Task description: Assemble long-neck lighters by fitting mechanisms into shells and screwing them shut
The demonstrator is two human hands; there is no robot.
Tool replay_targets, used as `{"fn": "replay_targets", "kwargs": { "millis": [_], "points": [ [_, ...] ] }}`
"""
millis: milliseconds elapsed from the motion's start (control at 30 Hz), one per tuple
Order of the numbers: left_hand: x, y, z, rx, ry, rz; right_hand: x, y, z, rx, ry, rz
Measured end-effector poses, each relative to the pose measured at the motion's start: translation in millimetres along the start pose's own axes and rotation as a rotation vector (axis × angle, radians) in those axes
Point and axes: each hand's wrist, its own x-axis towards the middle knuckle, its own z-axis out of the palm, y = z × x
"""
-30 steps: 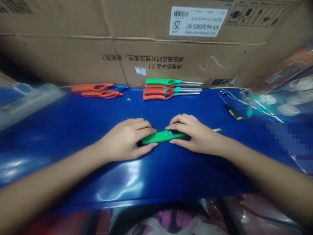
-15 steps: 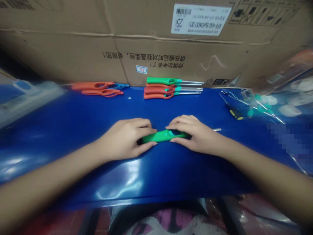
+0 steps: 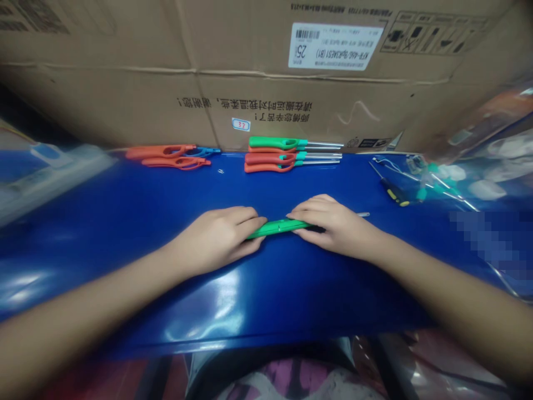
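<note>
A green long-necked lighter (image 3: 277,226) lies across the blue table (image 3: 125,222), seen edge-on as a thin strip. My left hand (image 3: 220,241) is closed around its left end. My right hand (image 3: 328,225) is closed over its right part, and the metal tip (image 3: 363,214) pokes out past my fingers. Most of the lighter's body is hidden under both hands.
Several finished green and orange lighters (image 3: 287,154) lie stacked at the back by a big cardboard box (image 3: 266,72). Orange handle shells (image 3: 170,155) lie back left. A small screwdriver (image 3: 393,189) and loose metal tubes (image 3: 441,180) sit at the right. A plastic bag (image 3: 50,166) is far left.
The green lighter has been rolled on its side, so it now shows as a thinner strip. Both hands stay closed on it in almost the same place.
</note>
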Motion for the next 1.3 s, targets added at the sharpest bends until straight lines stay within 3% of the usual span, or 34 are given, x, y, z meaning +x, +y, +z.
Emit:
{"fn": "replay_targets", "kwargs": {
  "millis": [300,533,933,1033,1167,1233,1300],
  "points": [
    [0,-1,2.0,-0.251,0.02,-0.016,-1,-6,-4,0.003,0.008,-0.023],
    [0,-3,3.7,-0.246,0.039,-0.019,1,-5,-6,-0.017,-0.013,0.023],
    [2,-14,1.4,-0.263,0.024,-0.102,1,0,-5,-0.101,0.106,0.147],
    [5,-8,-1.2,-0.448,0.044,-0.228,3,-1,-5,-0.151,0.132,0.152],
    [12,0,-2.9,-1.011,0.011,-0.549,4,-2,-6,-0.183,0.09,0.096],
    [15,2,-3.9,-1.261,-0.071,-0.615,4,-2,-4,-0.186,0.065,0.058],
    [16,2,-5.3,-1.332,-0.139,-0.611,3,-3,-2,-0.159,0.079,0.037]
  ]
}}
